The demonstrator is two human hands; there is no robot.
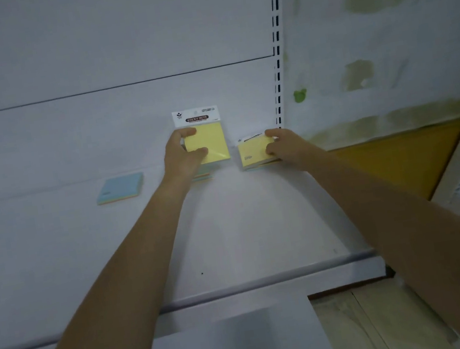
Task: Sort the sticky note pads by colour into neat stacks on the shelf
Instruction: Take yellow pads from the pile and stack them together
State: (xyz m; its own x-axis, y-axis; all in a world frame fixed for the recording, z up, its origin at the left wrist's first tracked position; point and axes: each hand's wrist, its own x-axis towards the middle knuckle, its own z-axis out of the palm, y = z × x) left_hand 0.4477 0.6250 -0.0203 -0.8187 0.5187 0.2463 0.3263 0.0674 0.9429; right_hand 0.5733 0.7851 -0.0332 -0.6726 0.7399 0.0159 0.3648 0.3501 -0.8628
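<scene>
Left hand (182, 154) pinches a packaged yellow pad (208, 143), lifted at the shelf (246, 231) back; its header reads "STICKY NOTE". Right hand (279, 144) clamps a second yellow pad (254, 152), seemingly atop a small pile. A blue-topped pad (120, 187) lies apart, left. Sorting looks only begun.

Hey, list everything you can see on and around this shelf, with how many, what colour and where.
Packaged yellow pad: one, yellow with white header card, held upright at the back of the shelf.
Yellow stack: one, yellow on top, right of the packaged pad.
Blue pad: one, blue, lying alone to the left.
Pads under the left hand: count unclear, mixed colours, mostly hidden.
Shelf: one, white.
Slotted upright: one, white, back right.
Left hand: gripping the packaged yellow pad.
Right hand: gripping the yellow stack.
</scene>
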